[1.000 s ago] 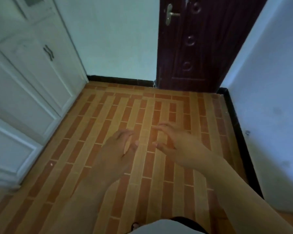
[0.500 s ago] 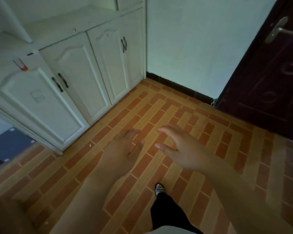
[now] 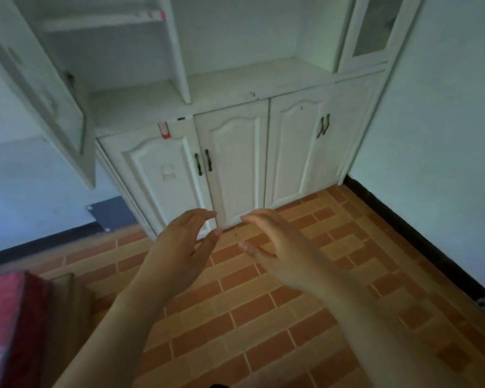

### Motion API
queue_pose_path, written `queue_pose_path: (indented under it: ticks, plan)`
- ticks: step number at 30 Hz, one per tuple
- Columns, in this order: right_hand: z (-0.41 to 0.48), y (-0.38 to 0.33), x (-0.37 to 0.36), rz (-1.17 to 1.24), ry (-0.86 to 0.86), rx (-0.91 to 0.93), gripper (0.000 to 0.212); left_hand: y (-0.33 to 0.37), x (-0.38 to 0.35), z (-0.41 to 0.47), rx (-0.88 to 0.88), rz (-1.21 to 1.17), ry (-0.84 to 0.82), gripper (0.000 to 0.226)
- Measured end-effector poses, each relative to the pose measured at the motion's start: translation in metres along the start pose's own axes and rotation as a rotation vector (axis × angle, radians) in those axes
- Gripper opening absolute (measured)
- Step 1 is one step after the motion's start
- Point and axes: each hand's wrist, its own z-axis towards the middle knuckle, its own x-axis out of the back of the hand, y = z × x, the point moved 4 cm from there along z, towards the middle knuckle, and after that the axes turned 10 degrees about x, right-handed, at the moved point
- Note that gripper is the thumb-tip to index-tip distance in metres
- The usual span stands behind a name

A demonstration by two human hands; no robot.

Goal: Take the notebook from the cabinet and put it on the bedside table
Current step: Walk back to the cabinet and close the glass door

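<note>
The notebook you are after does not show anywhere in this view; judging from the task, it is somewhere in the tall white wooden cabinet straight ahead of your hands, but which compartment I cannot tell. The open shelf and the bare white ledge above your fingers look empty, so the likely places are behind the closed arched lower doors just beyond your fingertips, or in the upper part out of view.

Your left hand is open and empty, fingers loosely curled, held out over the orange brick-patterned tile floor. Your right hand is just beside it, also open, holding nothing, palm turned inward. Neither touches the cabinet.

To do this step well, pick one hand for the door: the pair of dark metal handles sits above and just ahead of your left hand, a second dark pair farther up and to the right of your right hand. Pull by the handle, not the door edge, and keep the other hand free to lift the notebook. Mind the white upper door hanging open up and to the left of your left hand as you step in. The red patterned bedding lies back by your left elbow; the bedside surface is not in view.
</note>
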Motion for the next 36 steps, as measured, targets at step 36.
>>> queue_pose_path:
  ticks: [36]
  plan:
    - [0.459,-0.186,0.008,0.144,0.159,0.752,0.053,-0.177,0.361,0.142,0.032,0.117,0.845,0.049]
